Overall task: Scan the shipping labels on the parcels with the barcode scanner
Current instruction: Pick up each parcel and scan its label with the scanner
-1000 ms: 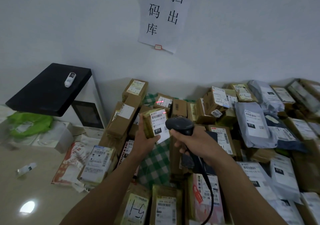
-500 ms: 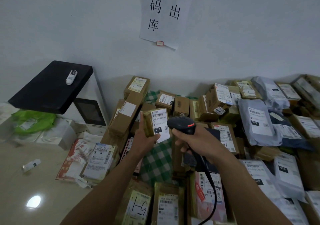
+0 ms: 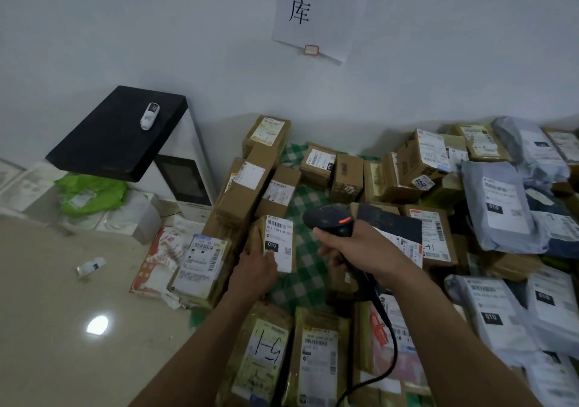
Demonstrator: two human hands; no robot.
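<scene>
“Down at six o'clock, could that cable (image 3: 388, 328) give trouble?”

“I think so. It trails over the nearest parcels (image 3: 319, 356), and a tug on the scanner (image 3: 329, 218) might snag it or drag one askew.”

“And the small parcel (image 3: 277, 250) at the centre?”

“It is held upright over the checked cloth (image 3: 300, 275), just at nine o'clock of the scanner's head. The left hand (image 3: 253, 265) has its thumb on the label (image 3: 280, 234), beside the black 010 box. Slid upward, it could cover the barcode. No red line shows on the label, so the aim may be off.”

“The fingers?”

“The left fingers are hidden behind the parcel with the thumb in front, so it is pinched. The right hand (image 3: 363, 250) has its fingers wrapped round the scanner's grip; whether one presses the trigger I cannot tell.”

“Beyond?”

“A heap (image 3: 423, 168) from twelve to three o'clock, probably unscanned.”
</scene>
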